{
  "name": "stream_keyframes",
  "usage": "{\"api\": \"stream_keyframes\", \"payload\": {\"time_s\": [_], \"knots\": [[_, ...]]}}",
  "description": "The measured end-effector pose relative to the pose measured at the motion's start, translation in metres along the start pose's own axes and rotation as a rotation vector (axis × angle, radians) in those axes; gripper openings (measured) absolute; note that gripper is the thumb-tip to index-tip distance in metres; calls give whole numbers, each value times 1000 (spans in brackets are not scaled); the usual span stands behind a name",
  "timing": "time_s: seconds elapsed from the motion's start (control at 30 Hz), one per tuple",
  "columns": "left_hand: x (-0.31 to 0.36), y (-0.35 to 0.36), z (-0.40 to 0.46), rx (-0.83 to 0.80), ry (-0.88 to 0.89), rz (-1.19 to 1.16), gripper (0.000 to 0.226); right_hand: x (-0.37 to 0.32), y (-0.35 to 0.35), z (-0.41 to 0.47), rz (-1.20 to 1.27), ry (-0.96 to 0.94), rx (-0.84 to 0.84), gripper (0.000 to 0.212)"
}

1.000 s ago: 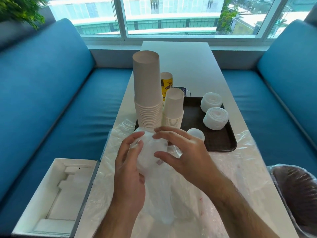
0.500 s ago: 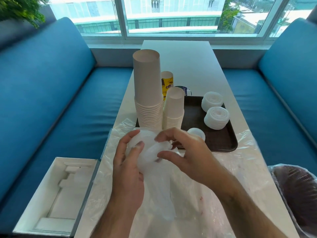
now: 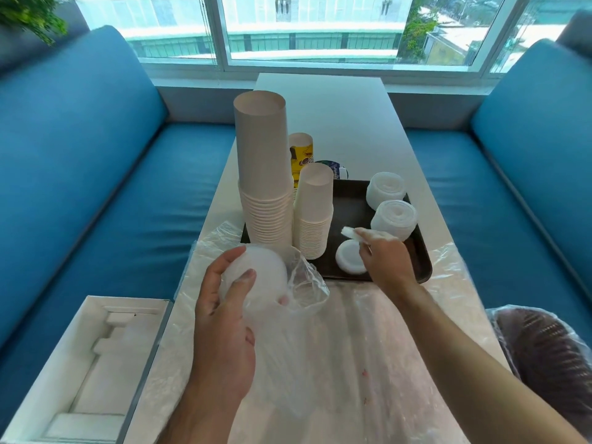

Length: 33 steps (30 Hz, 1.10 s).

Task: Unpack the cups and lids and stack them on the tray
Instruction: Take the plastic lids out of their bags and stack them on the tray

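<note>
Head view: left hand (image 3: 224, 315) grips bagged lids (image 3: 256, 277); right hand (image 3: 386, 262) pinches lid (image 3: 349, 232).

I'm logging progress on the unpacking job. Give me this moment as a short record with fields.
left hand: grips bagged lids in plastic sleeve
right hand: pinches one lid above the tray
tray lids: low stack near front, two taller stacks on right
tray cups: tall stack, shorter stack, upside down
table: plastic wrap spread at near end

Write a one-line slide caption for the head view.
Left hand holds bagged lids while right hand carries one lid over the tray beside stacked cups.
</note>
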State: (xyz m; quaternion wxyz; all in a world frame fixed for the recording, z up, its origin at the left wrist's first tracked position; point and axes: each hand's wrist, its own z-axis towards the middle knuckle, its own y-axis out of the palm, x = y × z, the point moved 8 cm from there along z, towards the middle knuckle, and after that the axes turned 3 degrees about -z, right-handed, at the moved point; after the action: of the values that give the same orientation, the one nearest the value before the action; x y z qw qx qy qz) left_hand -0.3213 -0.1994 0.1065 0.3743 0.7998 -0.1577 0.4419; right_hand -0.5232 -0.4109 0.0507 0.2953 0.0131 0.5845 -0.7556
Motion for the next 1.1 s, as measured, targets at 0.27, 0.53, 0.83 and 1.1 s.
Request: {"api": "stream_keyframes", "payload": {"time_s": [0.27, 0.53, 0.83, 1.1], "knots": [[2, -3, -2, 6, -8, 2, 34, 5, 29, -13, -154, -70, -198, 35], [1, -1, -3, -7, -6, -18, 33, 3, 28, -15, -193, -69, -199, 27], [0, 0, -5, -42, 29, 13, 33, -21, -4, -12, 16, -38, -164, 31], [1, 5, -11, -77, 130, 244, 35, -133, -98, -40, 578, -255, 36, 30]]}}
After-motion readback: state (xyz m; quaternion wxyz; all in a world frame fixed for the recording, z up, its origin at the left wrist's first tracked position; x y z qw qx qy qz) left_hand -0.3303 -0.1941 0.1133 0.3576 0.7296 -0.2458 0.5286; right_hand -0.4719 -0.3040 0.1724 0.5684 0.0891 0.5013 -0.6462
